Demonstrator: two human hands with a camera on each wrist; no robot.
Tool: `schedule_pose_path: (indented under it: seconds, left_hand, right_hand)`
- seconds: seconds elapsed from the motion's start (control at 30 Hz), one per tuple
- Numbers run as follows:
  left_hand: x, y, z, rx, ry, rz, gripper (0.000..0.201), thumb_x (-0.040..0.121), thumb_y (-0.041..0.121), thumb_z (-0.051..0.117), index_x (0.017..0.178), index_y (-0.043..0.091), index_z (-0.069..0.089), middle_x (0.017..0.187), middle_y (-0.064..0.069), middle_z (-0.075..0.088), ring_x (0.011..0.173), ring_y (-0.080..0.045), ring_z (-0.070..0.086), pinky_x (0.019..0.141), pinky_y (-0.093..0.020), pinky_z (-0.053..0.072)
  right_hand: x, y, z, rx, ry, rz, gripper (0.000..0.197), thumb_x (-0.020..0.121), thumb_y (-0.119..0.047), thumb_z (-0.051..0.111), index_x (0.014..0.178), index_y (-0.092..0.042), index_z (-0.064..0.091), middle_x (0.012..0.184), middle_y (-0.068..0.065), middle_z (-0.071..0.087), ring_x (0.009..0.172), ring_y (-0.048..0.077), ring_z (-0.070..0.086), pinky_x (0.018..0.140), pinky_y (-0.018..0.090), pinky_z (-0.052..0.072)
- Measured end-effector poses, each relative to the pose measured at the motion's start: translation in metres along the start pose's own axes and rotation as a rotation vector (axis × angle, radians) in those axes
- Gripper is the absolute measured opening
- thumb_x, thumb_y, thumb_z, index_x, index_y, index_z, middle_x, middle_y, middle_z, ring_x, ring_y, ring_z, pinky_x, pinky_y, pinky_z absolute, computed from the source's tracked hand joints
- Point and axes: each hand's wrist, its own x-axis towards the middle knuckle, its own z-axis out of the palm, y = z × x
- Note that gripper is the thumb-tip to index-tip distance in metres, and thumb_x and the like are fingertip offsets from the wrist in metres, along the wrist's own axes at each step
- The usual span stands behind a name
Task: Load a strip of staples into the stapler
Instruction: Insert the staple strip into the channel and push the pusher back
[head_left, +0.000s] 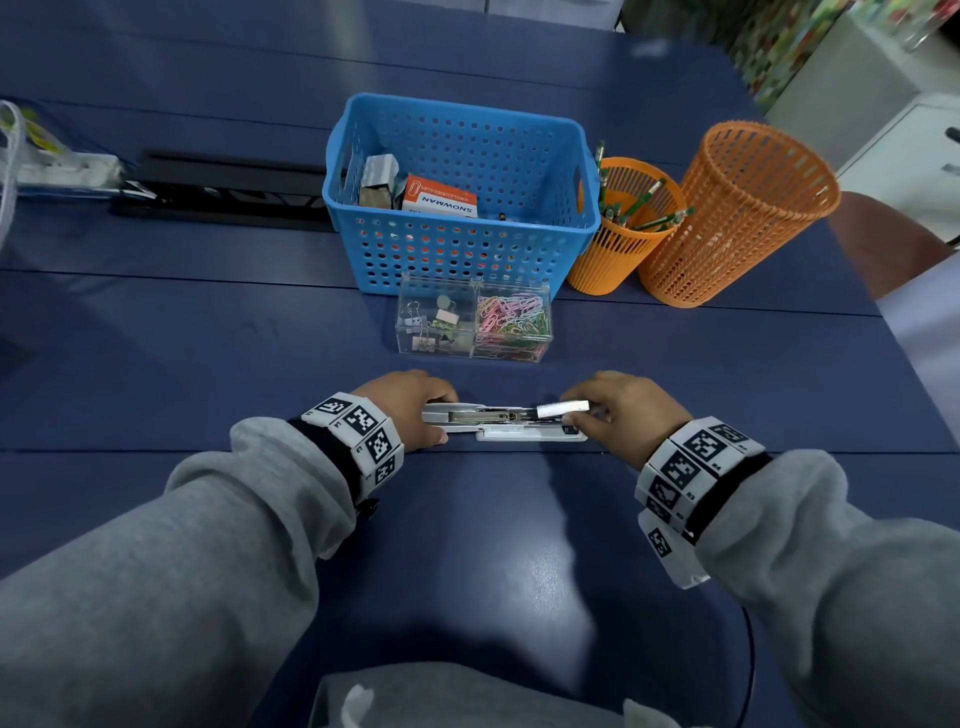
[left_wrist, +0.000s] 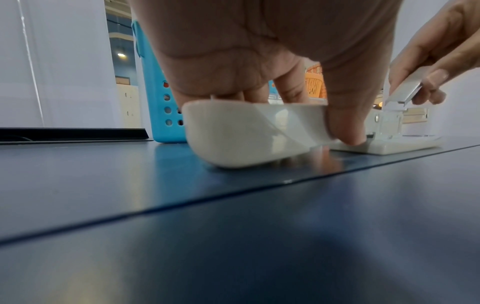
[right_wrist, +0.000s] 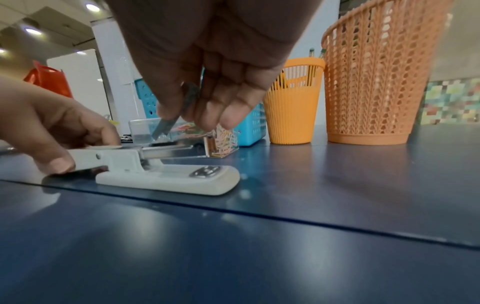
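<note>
One white stapler (head_left: 506, 423) low in the centre of the head view, flat on the blue table (head_left: 208, 338), swung fully open: cover (left_wrist: 249, 131) laid back toward the frame's left, base (right_wrist: 168, 181) toward the right, metal magazine (right_wrist: 166, 153) exposed above the base. Held down at the cover end by the left hand (head_left: 410, 410), fingers curled over the top and thumb (left_wrist: 345, 123) pressed against the near side. Just above the magazine's right end, a strip of staples (head_left: 562, 408) (silver, tilted with its lower end over the channel in both wrist views), pinched between thumb and fingers of the right hand (head_left: 623, 415); touching the magazine or not, impossible to tell. Beyond, toward the middle of the head view, a clear two-compartment box (head_left: 474, 325) of binder clips and coloured paper clips. Behind that, a blue perforated basket (head_left: 462, 249) with small boxes inside. To the right, two orange mesh cups (head_left: 748, 208), the smaller (head_left: 618, 249) with green pencils (head_left: 644, 205).
</note>
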Motion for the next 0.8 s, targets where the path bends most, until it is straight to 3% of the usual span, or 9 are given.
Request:
schedule_pose_path:
  seconds: [0.23, 0.47, 0.53, 0.63, 0.8]
  left_hand:
    - [0.000, -0.001, 0.000, -0.006, 0.004, 0.006, 0.031, 0.079, 0.028, 0.066, 0.110, 0.028, 0.058, 0.114, -0.002, 0.056, 0.105, -0.021, 0.053, 0.092, -0.033, 0.042]
    - [0.002, -0.001, 0.001, 0.005, 0.013, 0.003, 0.031, 0.079, 0.029, 0.066, 0.110, 0.028, 0.058, 0.112, -0.002, 0.055, 0.107, -0.022, 0.053, 0.094, -0.035, 0.043]
    - [0.001, -0.001, 0.001, 0.017, 0.019, -0.006, 0.037, 0.078, 0.030, 0.067, 0.113, 0.028, 0.056, 0.111, -0.001, 0.052, 0.110, -0.023, 0.051, 0.097, -0.038, 0.044]
    - [-0.005, -0.010, -0.002, 0.134, 0.054, -0.092, 0.051, 0.075, 0.036, 0.069, 0.122, 0.029, 0.050, 0.122, -0.003, 0.048, 0.118, -0.025, 0.045, 0.099, -0.043, 0.044]
    - [-0.020, -0.032, -0.014, 0.182, 0.128, -0.201, 0.037, 0.073, 0.041, 0.070, 0.104, 0.025, 0.057, 0.115, -0.002, 0.053, 0.111, -0.025, 0.050, 0.091, -0.040, 0.043]
  right_hand:
    - [0.006, 0.000, 0.000, -0.058, -0.088, 0.002, 0.025, 0.089, -0.028, 0.054, 0.110, -0.017, 0.064, 0.109, 0.006, 0.062, 0.100, 0.024, 0.057, 0.089, 0.039, 0.048]
    - [0.009, 0.000, 0.006, -0.097, -0.109, 0.024, 0.028, 0.090, -0.029, 0.053, 0.113, -0.016, 0.063, 0.112, 0.007, 0.061, 0.102, 0.025, 0.056, 0.084, 0.033, 0.044]
    - [0.010, 0.000, 0.008, -0.119, -0.115, 0.033, 0.030, 0.090, -0.030, 0.053, 0.114, -0.017, 0.062, 0.114, 0.006, 0.060, 0.103, 0.025, 0.056, 0.082, 0.031, 0.043]
    - [0.013, 0.000, 0.009, -0.123, -0.136, 0.053, 0.032, 0.088, -0.031, 0.056, 0.116, -0.018, 0.061, 0.117, 0.006, 0.059, 0.107, 0.024, 0.055, 0.089, 0.034, 0.045]
    - [0.010, 0.008, 0.015, -0.064, -0.133, 0.103, 0.030, 0.086, -0.030, 0.060, 0.110, -0.013, 0.062, 0.111, 0.010, 0.061, 0.102, 0.026, 0.058, 0.091, 0.036, 0.046]
